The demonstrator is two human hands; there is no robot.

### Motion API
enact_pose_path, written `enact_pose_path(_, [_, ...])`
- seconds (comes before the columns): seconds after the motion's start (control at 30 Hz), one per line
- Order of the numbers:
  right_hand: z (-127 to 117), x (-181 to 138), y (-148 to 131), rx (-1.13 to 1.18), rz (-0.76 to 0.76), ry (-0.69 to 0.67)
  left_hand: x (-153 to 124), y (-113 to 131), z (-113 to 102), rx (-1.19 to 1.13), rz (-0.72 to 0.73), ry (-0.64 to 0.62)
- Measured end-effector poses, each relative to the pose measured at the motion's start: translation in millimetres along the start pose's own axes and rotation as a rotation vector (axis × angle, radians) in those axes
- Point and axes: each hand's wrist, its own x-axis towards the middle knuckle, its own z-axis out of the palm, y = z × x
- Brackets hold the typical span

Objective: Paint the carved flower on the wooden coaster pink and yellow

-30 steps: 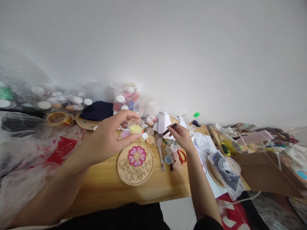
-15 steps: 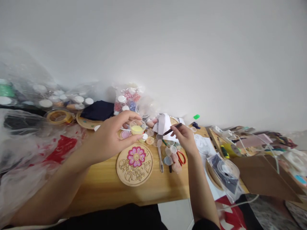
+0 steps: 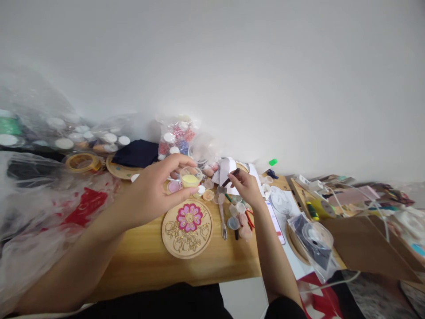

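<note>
My left hand (image 3: 162, 186) grips a small clear cup (image 3: 191, 178) between thumb and fingers, with pale yellow contents inside it. A dark, slim stick-like tool (image 3: 230, 177), its exact kind unclear, is pinched in my right hand (image 3: 246, 188), its tip pointing down and left. Below the cup lies a round wooden board (image 3: 187, 228) with raised golden outlines. A pink and magenta flower (image 3: 189, 217) fills its upper part. Several small cups (image 3: 233, 210) of pale colours cluster under and beside my right hand.
Red-handled scissors (image 3: 249, 218) and a pale brush-like tool (image 3: 223, 221) lie by the cups. A phone (image 3: 275, 223) rests on white paper beside my right forearm. Bags of jars (image 3: 179, 135) line the wall; a brown cardboard box (image 3: 361, 243) stands at right.
My right hand has moved left with the dark tool, closer to the cup. More of the phone shows beside the forearm, which now covers part of the scissors. My left hand holds nearly still.
</note>
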Motion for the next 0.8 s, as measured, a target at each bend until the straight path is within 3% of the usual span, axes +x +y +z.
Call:
enact_pose_path(0.23, [-0.3, 11.5, -3.9, -0.039, -0.009, -0.031, 0.6, 1.3, -1.5, -0.008, 0.009, 0.003])
enact_pose_path(0.37, [-9.2, 9.5, -6.9, 0.055, -0.004, 0.004, 0.7, 0.8, -1.4, -0.010, 0.005, 0.008])
enact_pose_path(0.5, [-27.3, 1.9, -12.5, 0.200, 0.021, 0.181, 0.2, -3.5, 0.1, -0.026, -0.011, 0.004])
enact_pose_path(0.6, [-43.7, -7.1, -28.6, 0.306, -0.047, 0.371, 0.5, -6.6, 2.7, -0.048, -0.021, -0.007])
enact_pose_path(0.67, [-53.1, -13.0, -46.9, 0.367, -0.165, 0.531, 1.3, -6.8, 4.7, -0.065, -0.020, -0.012])
enact_pose_path(0.8, [-59.7, -21.4, -89.7, 0.527, -0.553, 0.763, 3.4, -0.4, 7.0, -0.115, -0.037, -0.041])
